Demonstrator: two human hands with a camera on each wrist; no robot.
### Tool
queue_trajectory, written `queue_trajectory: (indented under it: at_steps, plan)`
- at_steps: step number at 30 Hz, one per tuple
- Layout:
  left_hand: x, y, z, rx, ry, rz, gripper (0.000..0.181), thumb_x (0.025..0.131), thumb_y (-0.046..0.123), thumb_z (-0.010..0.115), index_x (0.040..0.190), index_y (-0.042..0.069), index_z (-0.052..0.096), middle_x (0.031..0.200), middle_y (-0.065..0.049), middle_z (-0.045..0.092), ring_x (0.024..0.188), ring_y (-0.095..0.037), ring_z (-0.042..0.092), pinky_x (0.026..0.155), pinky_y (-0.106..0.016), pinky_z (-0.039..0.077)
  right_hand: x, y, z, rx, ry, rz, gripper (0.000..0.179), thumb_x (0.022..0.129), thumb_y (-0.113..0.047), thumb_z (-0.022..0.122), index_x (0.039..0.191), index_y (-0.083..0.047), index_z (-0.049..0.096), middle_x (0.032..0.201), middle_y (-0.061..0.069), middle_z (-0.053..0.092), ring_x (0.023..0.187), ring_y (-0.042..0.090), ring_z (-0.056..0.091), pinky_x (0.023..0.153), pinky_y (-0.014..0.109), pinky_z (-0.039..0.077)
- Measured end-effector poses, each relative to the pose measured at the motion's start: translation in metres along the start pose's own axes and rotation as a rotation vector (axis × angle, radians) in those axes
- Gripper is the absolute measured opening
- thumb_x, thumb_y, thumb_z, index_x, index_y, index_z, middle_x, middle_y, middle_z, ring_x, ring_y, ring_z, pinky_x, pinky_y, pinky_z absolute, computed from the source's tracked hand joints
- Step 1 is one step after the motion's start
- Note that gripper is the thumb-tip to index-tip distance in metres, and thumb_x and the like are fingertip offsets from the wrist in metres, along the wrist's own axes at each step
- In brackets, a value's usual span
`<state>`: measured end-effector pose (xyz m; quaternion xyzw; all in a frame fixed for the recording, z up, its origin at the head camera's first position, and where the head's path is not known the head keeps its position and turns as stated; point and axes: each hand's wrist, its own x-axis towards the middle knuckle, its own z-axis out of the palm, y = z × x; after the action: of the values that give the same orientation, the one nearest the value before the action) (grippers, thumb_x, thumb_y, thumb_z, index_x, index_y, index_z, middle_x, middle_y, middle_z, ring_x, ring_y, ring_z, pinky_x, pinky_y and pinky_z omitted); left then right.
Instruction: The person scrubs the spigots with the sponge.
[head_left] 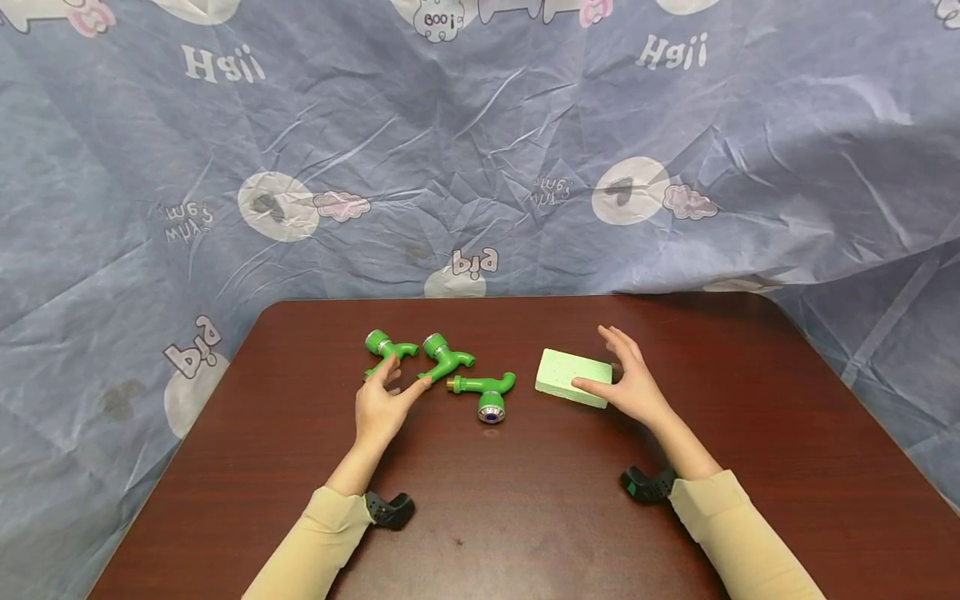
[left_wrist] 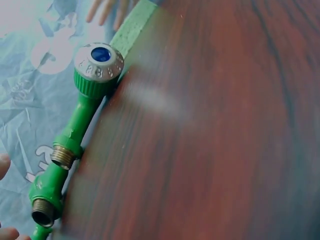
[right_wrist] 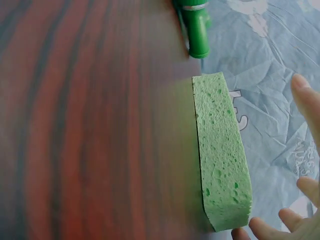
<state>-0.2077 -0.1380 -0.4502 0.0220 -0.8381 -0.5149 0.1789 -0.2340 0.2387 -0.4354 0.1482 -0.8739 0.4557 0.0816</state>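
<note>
Three green plastic taps lie on the table. The left tap (head_left: 403,349) is partly covered by my left hand (head_left: 379,410), which hovers with spread, slightly bent fingers. Its thumb tip is close to the middle tap (head_left: 447,359); contact cannot be told. To their right, the third tap (head_left: 483,386) has its silver-rimmed handle towards me and a brass thread (left_wrist: 61,157). My right hand (head_left: 636,390) is at the right end of a pale green sponge block (head_left: 573,372), thumb and fingers apart. In the right wrist view, the fingertips (right_wrist: 260,227) are beside the sponge's near end.
The dark red-brown table (head_left: 480,500) has a far edge just behind the taps and sponge. Behind it hangs a creased blue-grey printed cloth (head_left: 420,150). Black bands with camera mounts sit on both wrists, including a left mount (head_left: 392,510) and a right mount (head_left: 647,485).
</note>
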Motion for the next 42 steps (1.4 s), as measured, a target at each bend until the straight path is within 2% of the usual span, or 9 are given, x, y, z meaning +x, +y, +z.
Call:
queue_trajectory:
  at_steps: [3, 8, 14, 18, 25, 28, 32, 36, 42]
  plan:
    - [-0.001, -0.003, 0.003, -0.08, 0.018, -0.052, 0.072, 0.073, 0.032, 0.081, 0.131, 0.001, 0.052, 0.125, -0.017, 0.058, 0.109, -0.027, 0.059, 0.084, -0.041, 0.053, -0.002, 0.005, 0.001, 0.049, -0.019, 0.029, 0.093, 0.076, -0.025, 0.08, 0.149, -0.014, 0.023, 0.153, 0.014, 0.01, 0.132, 0.041, 0.029, 0.101, 0.06, 0.031]
    - [-0.002, -0.007, 0.006, -0.148, 0.028, -0.111, 0.067, 0.072, 0.027, 0.083, 0.128, 0.001, 0.056, 0.121, -0.015, 0.061, 0.103, -0.026, 0.062, 0.081, -0.037, 0.054, -0.006, 0.012, 0.001, 0.11, -0.037, 0.063, 0.093, 0.078, -0.024, 0.078, 0.15, -0.015, 0.02, 0.153, 0.014, 0.012, 0.133, 0.039, 0.029, 0.103, 0.059, 0.029]
    - [0.002, -0.016, 0.008, -0.164, 0.005, -0.156, 0.056, 0.072, 0.024, 0.083, 0.119, 0.002, 0.063, 0.112, -0.013, 0.066, 0.096, -0.026, 0.065, 0.076, -0.031, 0.055, -0.008, 0.02, 0.003, 0.212, -0.063, 0.103, 0.095, 0.078, -0.019, 0.078, 0.15, -0.009, 0.016, 0.152, 0.018, 0.02, 0.134, 0.037, 0.029, 0.107, 0.057, 0.025]
    - [0.003, -0.017, 0.009, -0.13, -0.015, -0.159, 0.05, 0.073, 0.028, 0.082, 0.116, 0.007, 0.066, 0.108, -0.008, 0.068, 0.095, -0.021, 0.066, 0.078, -0.033, 0.054, -0.008, 0.022, 0.003, 0.198, -0.082, 0.121, 0.093, 0.077, -0.021, 0.079, 0.149, -0.008, 0.021, 0.15, 0.017, 0.024, 0.134, 0.037, 0.028, 0.106, 0.057, 0.026]
    - [0.003, -0.015, 0.015, -0.025, 0.006, -0.145, 0.043, 0.074, 0.031, 0.081, 0.111, 0.012, 0.07, 0.099, -0.003, 0.071, 0.091, -0.017, 0.066, 0.079, -0.036, 0.05, -0.014, -0.012, -0.005, 0.119, -0.135, 0.138, 0.078, 0.08, -0.013, 0.075, 0.143, 0.001, 0.031, 0.145, 0.023, 0.032, 0.123, 0.041, 0.041, 0.094, 0.051, 0.039]
    - [0.004, -0.014, 0.016, 0.022, 0.015, -0.136, 0.043, 0.074, 0.031, 0.081, 0.111, 0.012, 0.07, 0.098, -0.003, 0.071, 0.09, -0.018, 0.066, 0.08, -0.038, 0.048, -0.012, 0.003, -0.002, 0.101, -0.131, 0.13, 0.079, 0.08, -0.017, 0.077, 0.143, 0.0, 0.033, 0.143, 0.021, 0.036, 0.119, 0.038, 0.045, 0.089, 0.046, 0.041]
    - [0.005, -0.013, 0.019, 0.1, -0.005, -0.105, 0.046, 0.074, 0.032, 0.08, 0.114, 0.013, 0.069, 0.1, -0.003, 0.071, 0.09, -0.019, 0.064, 0.079, -0.039, 0.047, -0.01, 0.021, 0.002, 0.058, -0.123, 0.113, 0.08, 0.078, -0.026, 0.079, 0.143, -0.006, 0.036, 0.141, 0.016, 0.041, 0.112, 0.031, 0.05, 0.086, 0.042, 0.044]
    - [0.007, -0.014, 0.021, 0.155, -0.02, -0.08, 0.046, 0.073, 0.032, 0.08, 0.114, 0.014, 0.069, 0.097, -0.003, 0.071, 0.089, -0.019, 0.063, 0.078, -0.039, 0.047, -0.011, 0.025, 0.004, 0.002, -0.123, 0.1, 0.081, 0.076, -0.033, 0.079, 0.142, -0.009, 0.038, 0.138, 0.013, 0.045, 0.106, 0.027, 0.051, 0.084, 0.04, 0.044]
    - [0.006, -0.016, 0.022, 0.166, -0.008, -0.061, 0.041, 0.072, 0.031, 0.081, 0.108, 0.014, 0.072, 0.088, -0.003, 0.071, 0.084, -0.019, 0.064, 0.075, -0.04, 0.047, -0.012, 0.025, 0.006, -0.025, -0.111, 0.09, 0.084, 0.073, -0.037, 0.08, 0.141, -0.008, 0.04, 0.138, 0.012, 0.046, 0.114, 0.025, 0.049, 0.091, 0.043, 0.04]
